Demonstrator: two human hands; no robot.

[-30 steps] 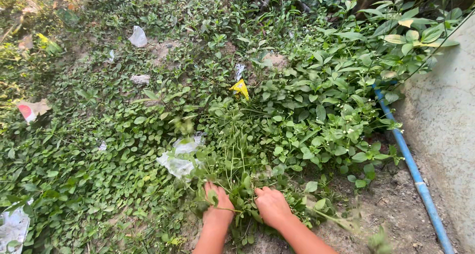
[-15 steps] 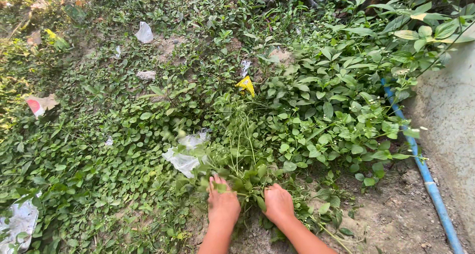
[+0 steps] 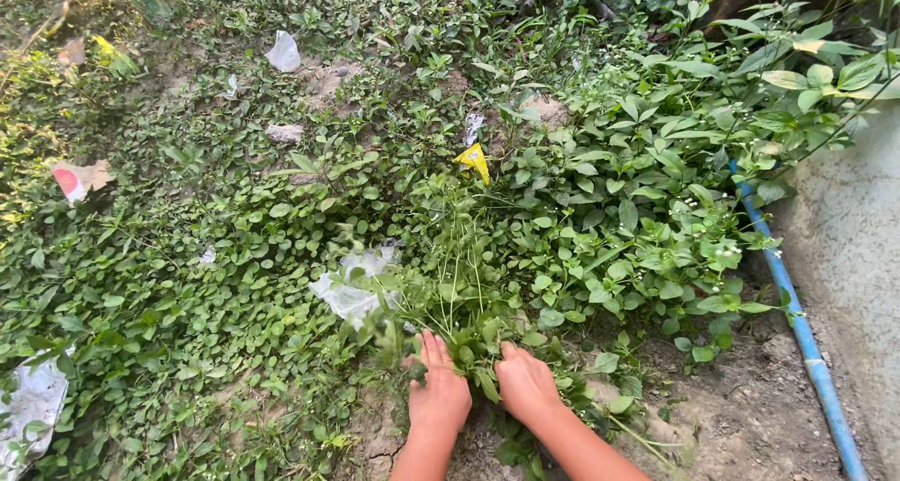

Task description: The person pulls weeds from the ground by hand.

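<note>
Head view shows my left hand (image 3: 439, 397) and right hand (image 3: 525, 384) side by side on the ground. Both are clamped on a clump of weeds (image 3: 466, 326) beside a crumpled plastic bag (image 3: 349, 292).

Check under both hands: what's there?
The left hand and right hand press down on a clump of leafy green weeds, with bare soil around its base. Fingertips, stems' bases and roots are hidden by leaves.

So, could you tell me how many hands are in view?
2: the left hand and the right hand, side by side at the base of the weeds, bottom centre; none seems hidden.
</note>
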